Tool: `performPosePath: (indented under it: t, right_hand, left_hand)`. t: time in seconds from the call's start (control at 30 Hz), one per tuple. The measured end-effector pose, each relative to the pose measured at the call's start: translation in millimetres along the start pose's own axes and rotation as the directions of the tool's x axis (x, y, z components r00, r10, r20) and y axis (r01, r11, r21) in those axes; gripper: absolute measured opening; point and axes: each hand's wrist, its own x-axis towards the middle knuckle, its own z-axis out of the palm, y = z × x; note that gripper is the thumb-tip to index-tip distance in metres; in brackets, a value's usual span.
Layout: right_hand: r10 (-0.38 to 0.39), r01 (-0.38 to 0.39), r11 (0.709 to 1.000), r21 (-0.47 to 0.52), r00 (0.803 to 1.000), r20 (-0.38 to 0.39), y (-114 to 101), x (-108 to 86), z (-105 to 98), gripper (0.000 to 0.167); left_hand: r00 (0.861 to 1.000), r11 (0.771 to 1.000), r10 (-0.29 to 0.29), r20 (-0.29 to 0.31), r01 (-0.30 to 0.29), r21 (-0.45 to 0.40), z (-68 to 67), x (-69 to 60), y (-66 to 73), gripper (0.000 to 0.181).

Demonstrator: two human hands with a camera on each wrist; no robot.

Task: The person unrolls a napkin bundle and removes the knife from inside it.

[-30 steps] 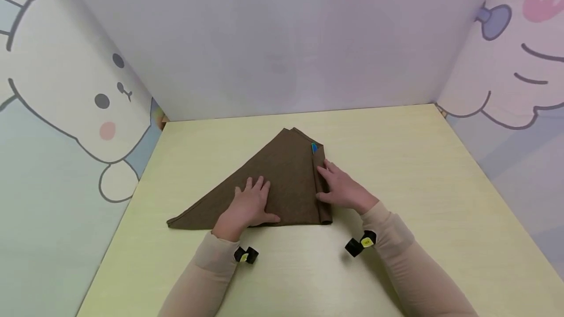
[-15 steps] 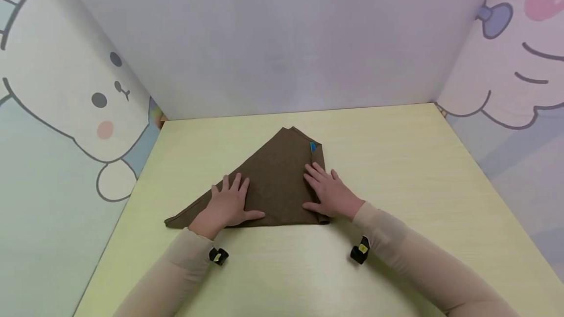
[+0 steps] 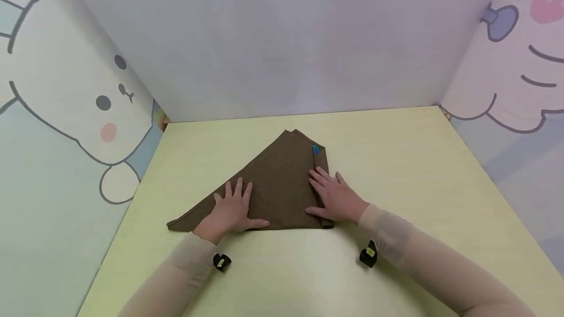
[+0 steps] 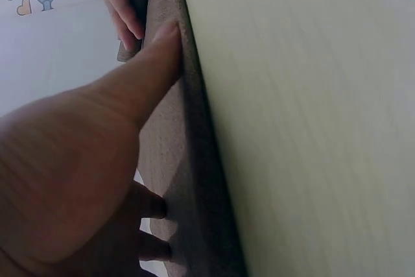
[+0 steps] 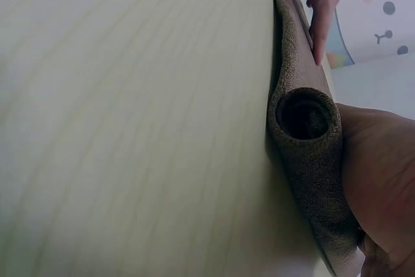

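Brown towel (image 3: 282, 175), tapering to a point at left, flat on your desk (image 3: 396, 160). Rolled edge (image 3: 322, 159): right end, long axis near to far (near end a hollow coil). Your right hand (image 3: 337, 198), nearer: laid across it, fingers extended. Your left hand (image 3: 229, 213): spread wide on the towel, farther left.

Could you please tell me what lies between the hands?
The head view shows a flat stretch of brown cloth between the left hand and the right hand.
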Motion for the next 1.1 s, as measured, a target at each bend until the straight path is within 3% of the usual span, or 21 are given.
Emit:
performPosePath:
  t: [1.1]
  right_hand:
    - [0.022,-0.022,1.0,0.0,0.999,-0.025,8.8,-8.1,-1.5,0.089]
  left_hand:
    - [0.999,1.0,-0.021,0.027,0.021,0.014,-0.3,3.9,2.4,0.127]
